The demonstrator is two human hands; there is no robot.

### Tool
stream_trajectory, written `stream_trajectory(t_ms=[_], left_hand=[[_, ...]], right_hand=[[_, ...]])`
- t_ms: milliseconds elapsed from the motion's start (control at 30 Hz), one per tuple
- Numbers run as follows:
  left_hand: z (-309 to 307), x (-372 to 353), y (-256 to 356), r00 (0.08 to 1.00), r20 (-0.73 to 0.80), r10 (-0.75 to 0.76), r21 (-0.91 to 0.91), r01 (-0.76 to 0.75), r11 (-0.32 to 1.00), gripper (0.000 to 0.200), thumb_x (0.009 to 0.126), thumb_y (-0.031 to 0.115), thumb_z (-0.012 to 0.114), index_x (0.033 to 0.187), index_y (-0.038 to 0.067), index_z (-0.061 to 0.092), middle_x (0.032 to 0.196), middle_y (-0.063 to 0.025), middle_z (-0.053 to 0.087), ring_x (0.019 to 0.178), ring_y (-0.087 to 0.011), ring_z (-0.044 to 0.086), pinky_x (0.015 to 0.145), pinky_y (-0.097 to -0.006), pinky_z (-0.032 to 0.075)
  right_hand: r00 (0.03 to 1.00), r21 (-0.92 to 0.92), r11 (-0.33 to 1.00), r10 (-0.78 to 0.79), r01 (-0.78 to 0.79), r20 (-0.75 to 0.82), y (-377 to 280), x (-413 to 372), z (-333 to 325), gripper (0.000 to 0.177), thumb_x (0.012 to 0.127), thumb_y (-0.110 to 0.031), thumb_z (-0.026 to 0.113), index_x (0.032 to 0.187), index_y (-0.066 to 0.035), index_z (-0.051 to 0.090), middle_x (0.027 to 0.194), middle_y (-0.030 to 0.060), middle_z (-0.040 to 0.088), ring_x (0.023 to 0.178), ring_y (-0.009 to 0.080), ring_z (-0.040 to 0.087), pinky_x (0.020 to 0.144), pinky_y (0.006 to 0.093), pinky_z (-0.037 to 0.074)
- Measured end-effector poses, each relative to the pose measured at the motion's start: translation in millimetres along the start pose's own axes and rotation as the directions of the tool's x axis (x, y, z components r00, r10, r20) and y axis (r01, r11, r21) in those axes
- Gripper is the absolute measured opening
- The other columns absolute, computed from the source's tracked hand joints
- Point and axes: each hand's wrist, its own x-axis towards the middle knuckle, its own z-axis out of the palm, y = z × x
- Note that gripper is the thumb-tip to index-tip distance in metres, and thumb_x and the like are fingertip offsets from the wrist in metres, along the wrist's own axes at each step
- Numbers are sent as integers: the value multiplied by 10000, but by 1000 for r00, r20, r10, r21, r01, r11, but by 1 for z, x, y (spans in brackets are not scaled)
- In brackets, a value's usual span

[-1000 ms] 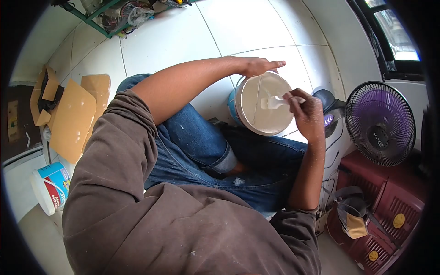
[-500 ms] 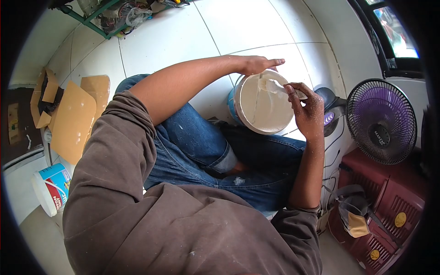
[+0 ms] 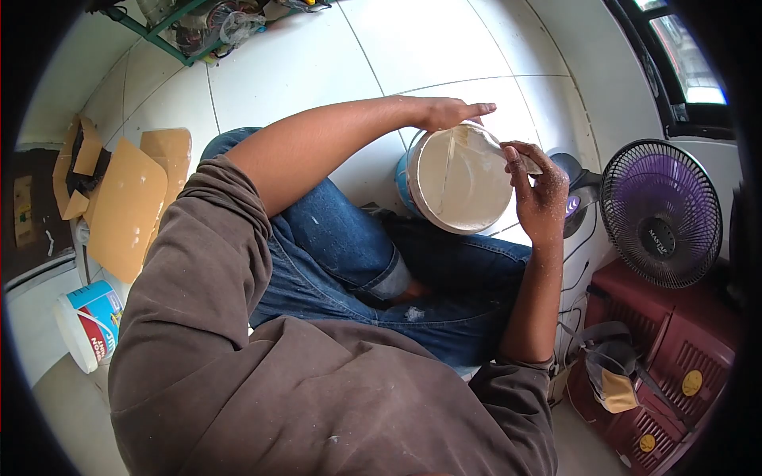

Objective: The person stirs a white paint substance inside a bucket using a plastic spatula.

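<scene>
A round bucket (image 3: 464,190), blue outside with an off-white inside, stands tilted in front of my crossed legs. My left hand (image 3: 454,113) rests at its far left rim, fingers stretched out and thumb side partly hidden. At the right rim my right hand (image 3: 540,178) is closed around the handle of a pale scraper (image 3: 520,156). The scraper's blade is hard to tell from the pale bucket interior near the upper right rim. White specks cover my right hand and wrist.
A black and purple fan (image 3: 660,213) stands right, above a dark red cabinet (image 3: 698,333) with a strap and mask-like item (image 3: 615,369). Cables run along the floor. Left are open cardboard (image 3: 127,206) and a blue-white paint bucket (image 3: 87,325). A green rack (image 3: 171,32) stands upper left.
My right hand has moved slightly right and down, and the scraper has shifted from the upper middle of the bucket toward its right rim. My left hand has hardly moved.
</scene>
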Motion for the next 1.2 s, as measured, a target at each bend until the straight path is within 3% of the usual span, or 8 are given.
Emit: stream_trajectory(t_ms=[167, 467, 600, 667, 733, 800, 933, 1200], left_hand=[[0, -6, 2, 996, -52, 77, 111, -71, 991, 658, 1167, 533, 324, 1622, 78, 460, 1509, -239, 612, 1414, -376, 582, 1279, -496, 372], [-1, -4, -2, 992, -22, 124, 274, -114, 955, 957, 1043, 422, 684, 1743, 184, 78, 1613, -219, 517, 1492, -388, 506, 1293, -525, 355], [-1, -8, 3, 990, -44, 134, 210, -122, 970, 710, 1120, 542, 445, 1674, 110, 343, 1564, -220, 569, 1463, -387, 538, 1285, -521, 357], [1, -5, -1, 991, -47, 127, 150, -118, 982, 729, 1135, 603, 338, 1624, 77, 464, 1538, -226, 593, 1451, -387, 550, 1281, -518, 359], [2, -6, 3, 995, -81, 55, 63, -50, 997, 901, 1118, 685, 146, 1474, 17, 636, 1484, -247, 630, 1428, -384, 570, 1270, -505, 367], [2, -6, 5, 997, -70, 26, 23, -24, 999, 919, 1115, 697, 152, 1462, 2, 642, 1475, -254, 635, 1419, -382, 577, 1265, -501, 371], [0, -15, 16, 1000, -30, -10, -53, 9, 999, 951, 1106, 723, 173, 1461, -31, 631, 1479, -265, 628, 1408, -373, 585, 1254, -489, 377], [-1, -16, 18, 998, -12, -54, -107, 52, 993, 973, 1094, 746, 181, 1470, -36, 620, 1502, -273, 606, 1440, -375, 551, 1255, -488, 368]], right_hand=[[999, -5, 1000, -2, 2, -34, 1, 0, -4, 152, 1037, -84, 711, 1101, 41, 769, 930, 127, 789, 829, 150, 710, 740, 312, 580], [995, -92, 993, -69, 76, 71, -4, -1, 2, 151, 1014, -107, 733, 1068, 30, 768, 891, 173, 778, 743, 180, 736, 642, 332, 570], [989, -140, 990, 14, 7, 150, -4, -3, 0, 171, 1000, -135, 739, 1051, 24, 772, 904, 210, 779, 719, 250, 764, 662, 375, 582], [932, -315, 941, 220, -124, 289, -10, -2, 3, 174, 978, -145, 732, 1034, 14, 777, 939, 257, 770, 735, 370, 770, 701, 427, 592], [924, -326, 945, 149, -28, 352, 4, -5, 12, 189, 973, -163, 698, 995, 8, 774, 913, 282, 749, 780, 446, 742, 739, 475, 595], [911, -407, 903, 47, 137, 410, 19, -11, 27, 217, 981, -179, 666, 948, 12, 763, 842, 273, 739, 770, 455, 730, 756, 514, 592], [783, -530, 810, 152, 252, 603, 41, -6, 47, 257, 987, -183, 617, 916, 15, 764, 818, 254, 742, 806, 442, 741, 805, 528, 591], [768, -464, 864, 159, 195, 620, 30, -5, 40, 250, 977, -185, 637, 922, 17, 775, 832, 254, 749, 788, 427, 743, 771, 517, 589]])
